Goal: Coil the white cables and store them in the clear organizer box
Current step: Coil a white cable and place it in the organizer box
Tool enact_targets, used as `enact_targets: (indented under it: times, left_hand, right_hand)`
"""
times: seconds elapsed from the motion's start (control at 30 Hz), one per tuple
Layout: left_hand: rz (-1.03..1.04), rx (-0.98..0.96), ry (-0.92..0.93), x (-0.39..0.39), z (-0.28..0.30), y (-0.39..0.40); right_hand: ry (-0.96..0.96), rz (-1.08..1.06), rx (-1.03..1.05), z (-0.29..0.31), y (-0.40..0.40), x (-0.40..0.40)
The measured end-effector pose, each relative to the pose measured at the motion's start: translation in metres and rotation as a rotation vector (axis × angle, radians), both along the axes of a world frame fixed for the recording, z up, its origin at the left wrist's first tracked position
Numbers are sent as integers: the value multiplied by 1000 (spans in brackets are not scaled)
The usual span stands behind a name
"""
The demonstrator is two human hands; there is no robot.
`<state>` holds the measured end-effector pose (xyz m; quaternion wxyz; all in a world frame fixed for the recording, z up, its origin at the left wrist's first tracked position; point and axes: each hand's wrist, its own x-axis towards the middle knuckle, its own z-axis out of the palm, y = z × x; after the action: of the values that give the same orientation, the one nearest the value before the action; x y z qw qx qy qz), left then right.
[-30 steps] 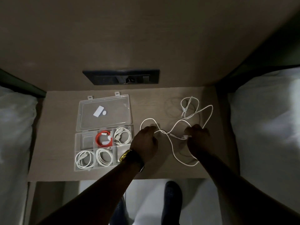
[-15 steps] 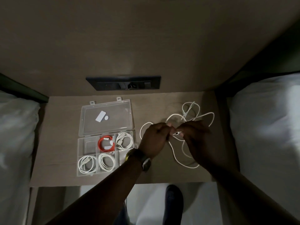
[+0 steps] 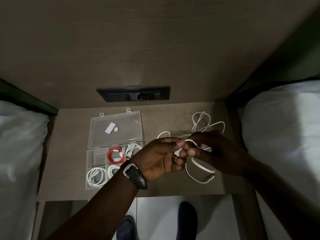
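A loose white cable (image 3: pixel 199 174) sprawls over the right half of the small wooden table (image 3: pixel 69 153). My left hand (image 3: pixel 159 158) and my right hand (image 3: pixel 213 151) meet above it, both pinching the cable near one plug end, with a small loop between the fingertips. More of the cable (image 3: pixel 200 122) lies tangled behind my right hand. The clear organizer box (image 3: pixel 90 163) lies open on the left, lid (image 3: pixel 116 129) flat behind it. Coiled white cables (image 3: pixel 96 176) and a red coil (image 3: pixel 115 155) fill some compartments.
A black socket panel (image 3: pixel 133 94) is set in the wall behind the table. White bedding (image 3: pixel 19 153) flanks the table on the left, and more white bedding (image 3: pixel 284 135) on the right. My shoes (image 3: pixel 187 220) show on the floor below the table's front edge.
My hands came together from apart and rose off the table, lifting the cable's middle section. A small loop has formed between the fingertips. The view shifted down slightly.
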<state>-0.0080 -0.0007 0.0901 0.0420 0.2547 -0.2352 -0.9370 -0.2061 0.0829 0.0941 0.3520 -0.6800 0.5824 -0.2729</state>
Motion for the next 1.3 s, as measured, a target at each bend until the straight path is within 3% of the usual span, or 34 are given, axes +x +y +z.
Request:
enact_targets:
  times: [0.1, 0.27, 0.37, 0.5, 0.57, 0.63, 0.7, 0.77, 0.87, 1.07, 1.17, 1.3]
  left_hand:
    - [136, 192, 224, 3, 11, 5]
    - [601, 218, 335, 6, 39, -11]
    - [806, 138, 331, 11, 50, -31]
    - [888, -5, 232, 6, 45, -33]
    - [908, -174, 121, 5, 37, -33]
    - [845, -527, -125, 5, 29, -29]
    - [648, -907, -346, 3, 23, -17]
    - [435, -1055, -390, -1, 18, -1]
    - [356, -803, -339, -5, 22, 20]
    - [450, -21, 75, -4, 49, 28]
    - [456, 150, 148, 0, 54, 22]
    - [748, 215, 181, 6, 52, 9]
  right_hand:
    - [-187, -41, 150, -5, 9, 2]
    - [-390, -379, 226, -25, 41, 25]
    - [-225, -400, 136, -31, 64, 32]
    - [88, -200, 59, -16, 64, 45]
    - [145, -89, 17, -3, 59, 53]
    - [189, 0, -65, 18, 49, 53]
    - [227, -1, -167, 44, 34, 45]
    - [245, -48, -292, 64, 14, 31]
    - [233, -119, -402, 78, -20, 11]
    - [128, -325, -326, 43, -47, 0]
    - [185, -353, -269, 15, -31, 13]
    - [96, -242, -61, -1, 11, 53]
